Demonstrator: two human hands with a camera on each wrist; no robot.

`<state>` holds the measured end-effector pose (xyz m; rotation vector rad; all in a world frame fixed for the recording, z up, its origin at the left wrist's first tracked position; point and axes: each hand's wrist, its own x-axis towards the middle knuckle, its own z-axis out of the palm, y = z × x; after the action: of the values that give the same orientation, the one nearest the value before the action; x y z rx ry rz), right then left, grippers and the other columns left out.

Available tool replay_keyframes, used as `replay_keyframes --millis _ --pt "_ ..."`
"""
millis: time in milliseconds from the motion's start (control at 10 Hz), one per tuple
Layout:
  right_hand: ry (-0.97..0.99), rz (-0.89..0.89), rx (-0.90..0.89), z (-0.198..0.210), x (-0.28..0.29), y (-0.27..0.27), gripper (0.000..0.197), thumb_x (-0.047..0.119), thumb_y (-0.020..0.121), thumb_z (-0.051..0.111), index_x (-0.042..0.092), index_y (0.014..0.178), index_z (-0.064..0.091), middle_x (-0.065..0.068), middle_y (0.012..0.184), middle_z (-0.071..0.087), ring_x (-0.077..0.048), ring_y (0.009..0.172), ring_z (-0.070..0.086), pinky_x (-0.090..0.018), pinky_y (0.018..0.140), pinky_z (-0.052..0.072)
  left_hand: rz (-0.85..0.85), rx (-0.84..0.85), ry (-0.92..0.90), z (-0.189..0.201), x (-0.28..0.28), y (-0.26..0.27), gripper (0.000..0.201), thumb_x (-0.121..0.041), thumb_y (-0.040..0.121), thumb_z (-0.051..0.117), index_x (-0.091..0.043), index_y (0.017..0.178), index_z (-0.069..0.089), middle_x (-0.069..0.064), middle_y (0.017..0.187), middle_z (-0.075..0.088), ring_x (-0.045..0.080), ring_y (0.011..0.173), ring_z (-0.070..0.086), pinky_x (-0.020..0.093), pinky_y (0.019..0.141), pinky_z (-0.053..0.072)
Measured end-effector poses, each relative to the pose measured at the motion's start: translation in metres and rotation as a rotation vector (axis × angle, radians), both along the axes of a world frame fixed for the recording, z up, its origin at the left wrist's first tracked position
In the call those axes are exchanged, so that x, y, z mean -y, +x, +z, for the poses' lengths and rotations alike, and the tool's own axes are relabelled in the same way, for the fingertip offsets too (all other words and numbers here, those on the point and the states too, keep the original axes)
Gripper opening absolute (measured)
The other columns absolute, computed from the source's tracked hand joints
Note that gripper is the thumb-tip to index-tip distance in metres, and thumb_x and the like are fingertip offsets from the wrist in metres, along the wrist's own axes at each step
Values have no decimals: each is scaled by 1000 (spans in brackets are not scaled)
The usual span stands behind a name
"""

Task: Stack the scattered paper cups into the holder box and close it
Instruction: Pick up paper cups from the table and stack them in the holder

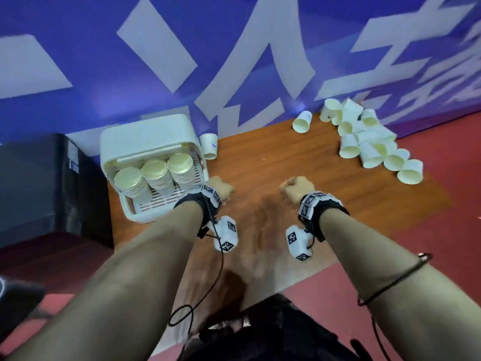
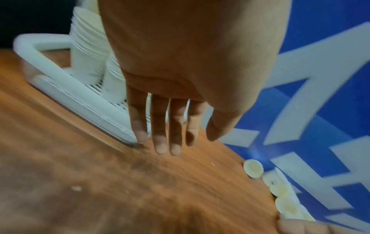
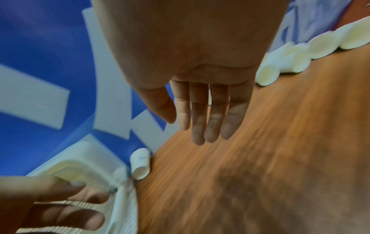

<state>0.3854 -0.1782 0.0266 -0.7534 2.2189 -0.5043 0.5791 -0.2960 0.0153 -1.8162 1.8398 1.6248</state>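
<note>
The white holder box (image 1: 145, 136) stands at the table's back left, its front open. On its slatted tray (image 2: 80, 101) are three stacks of paper cups (image 1: 153, 175). Many loose paper cups (image 1: 369, 142) lie scattered at the back right; one cup with a blue print (image 1: 209, 145) lies beside the box. My left hand (image 2: 170, 142) hangs empty with straight fingers at the tray's right front corner, and the little finger (image 2: 140, 134) is at that corner. My right hand (image 3: 200, 126) hovers empty over the middle of the wooden table (image 1: 286, 157), fingers straight.
A blue banner wall (image 1: 234, 48) runs right behind the table. A black case (image 1: 39, 183) stands left of the box. Red floor (image 1: 429, 230) borders the table on the right and front. Bare wood lies between the box and the cup pile.
</note>
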Motion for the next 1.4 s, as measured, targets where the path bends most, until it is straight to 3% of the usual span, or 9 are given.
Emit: replay_keyframes --millis 100,200,500,600,800,1000,1100,1200,1400 --pt "8 -134 -70 2 -44 -52 21 25 85 59 10 93 71 -13 88 74 -33 86 71 -46 81 60 -119 -62 -19 5 -26 -52 20 -20 95 59 -8 82 66 17 91 75 26 64 62 22 49 38" --pt "-5 -196 -80 -1 -65 -91 23 24 85 58 9 95 71 -16 90 74 -35 88 71 -48 82 59 -160 -93 -40 4 -42 -91 20 -20 97 58 -3 100 68 14 88 73 23 62 61 21 46 38" --pt "43 -92 -304 -30 -80 -278 23 16 87 53 12 103 68 -14 99 68 -30 80 57 -28 69 44 -188 -23 -89 -31 -45 -273 14 -16 97 56 -11 94 69 8 81 71 17 54 56 20 45 41" --pt "84 99 -369 -46 -75 -343 35 15 87 54 14 122 59 -15 120 57 -35 96 60 -32 71 45 -232 56 -103 -47 -43 -340 14 -17 94 58 -16 90 72 10 95 76 23 82 70 36 80 59" --pt "182 422 -426 -58 -44 -423 73 3 84 54 31 148 31 -10 152 20 -35 113 56 -42 82 53 -281 168 -162 -60 -40 -437 41 -18 92 65 -15 132 58 8 128 64 26 112 63 27 85 49" --pt "220 600 -400 -82 -2 -459 52 16 86 61 21 136 47 -12 141 32 -34 121 46 -41 94 48 -316 264 -256 -75 -21 -500 76 -22 87 67 -16 151 26 18 136 52 35 115 58 41 93 50" --pt "190 706 -418 -93 11 -466 48 21 84 64 22 129 50 -14 138 26 -33 111 47 -40 86 51 -452 226 -271 -85 -13 -524 88 -29 84 58 -37 157 9 18 140 43 38 119 55 46 101 46" --pt "128 709 -387 -103 16 -468 42 17 86 63 20 127 53 -13 139 25 -32 106 52 -37 79 53 -539 291 -293 -103 -1 -533 76 -22 93 59 -25 157 19 17 150 39 34 130 49 42 105 41" --pt "65 663 -302 -118 17 -464 39 23 79 71 20 116 60 -11 130 28 -32 90 59 -41 79 54 -564 358 -278 -113 4 -527 51 -25 96 51 -19 144 33 16 116 65 38 103 63 45 86 51"
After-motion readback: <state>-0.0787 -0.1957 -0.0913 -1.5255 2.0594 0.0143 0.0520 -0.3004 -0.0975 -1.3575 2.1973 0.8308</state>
